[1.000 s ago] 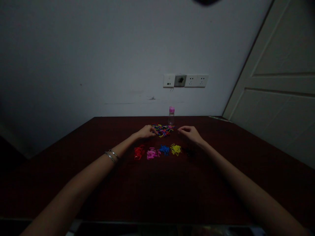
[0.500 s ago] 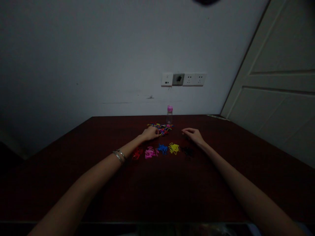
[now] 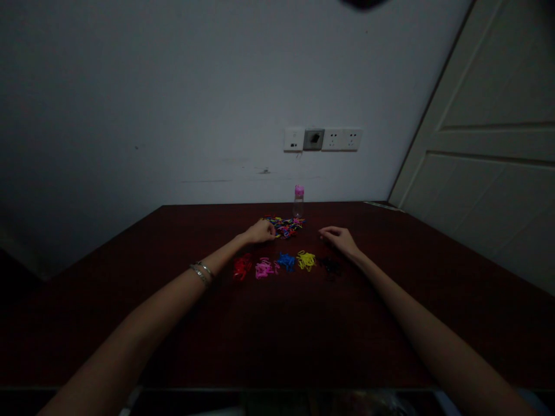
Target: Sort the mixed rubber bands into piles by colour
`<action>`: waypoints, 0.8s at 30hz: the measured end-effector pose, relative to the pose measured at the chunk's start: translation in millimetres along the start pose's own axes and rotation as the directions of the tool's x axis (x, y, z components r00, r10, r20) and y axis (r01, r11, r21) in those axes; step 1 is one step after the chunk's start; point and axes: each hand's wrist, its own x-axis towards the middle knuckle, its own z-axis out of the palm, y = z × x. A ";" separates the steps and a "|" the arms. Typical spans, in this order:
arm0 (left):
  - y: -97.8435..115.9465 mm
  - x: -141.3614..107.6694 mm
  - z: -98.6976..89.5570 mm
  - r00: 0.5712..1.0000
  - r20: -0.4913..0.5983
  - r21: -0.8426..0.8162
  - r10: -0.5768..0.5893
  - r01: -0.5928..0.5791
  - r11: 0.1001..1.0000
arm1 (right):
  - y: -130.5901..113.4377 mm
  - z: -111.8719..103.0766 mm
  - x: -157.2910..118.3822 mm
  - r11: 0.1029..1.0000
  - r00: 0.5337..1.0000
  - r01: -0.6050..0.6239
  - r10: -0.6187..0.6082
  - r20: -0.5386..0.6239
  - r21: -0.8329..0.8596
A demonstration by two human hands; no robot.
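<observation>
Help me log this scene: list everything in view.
Wall: 1, grey, behind
Table: 1, dark red, against wall
Socket row: 1, white-grey, on wall
Door: 1, pale, right
Bottle: 1, clear, pink-capped, far on table
Clutter: uncountable, dim, bottom edge
Mixed pile: 1, multicoloured, before bottle
Red pile, pink pile, blue pile, yellow pile, black pile: 1 each, colours as named, nearer row
Bracelets: 2, silver, left arm
Left hand: 1, at mixed pile
Right hand: 1, right of mixed pile

Single head-worn view, from the near side of a table (image 3: 277, 335), facing forward and down, wall (image 3: 208, 86) beyond
</observation>
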 end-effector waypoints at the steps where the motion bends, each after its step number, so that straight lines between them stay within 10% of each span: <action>1: 0.6 -2.9 -3.6 1.000 0.008 -0.006 0.027 -0.027 1.000 | 0.4 0.0 0.1 1.000 1.000 0.001 -0.001 0.003 -0.006; 9: 11.0 -18.4 -19.1 0.996 0.026 -0.104 0.080 -0.077 0.992 | 3.0 0.2 1.8 0.999 1.000 0.023 -0.023 0.006 -0.030; 24: 83.7 -0.8 24.4 0.964 0.135 -0.170 0.228 -0.204 0.964 | -0.1 1.8 -1.7 0.999 0.999 0.047 -0.047 0.005 0.006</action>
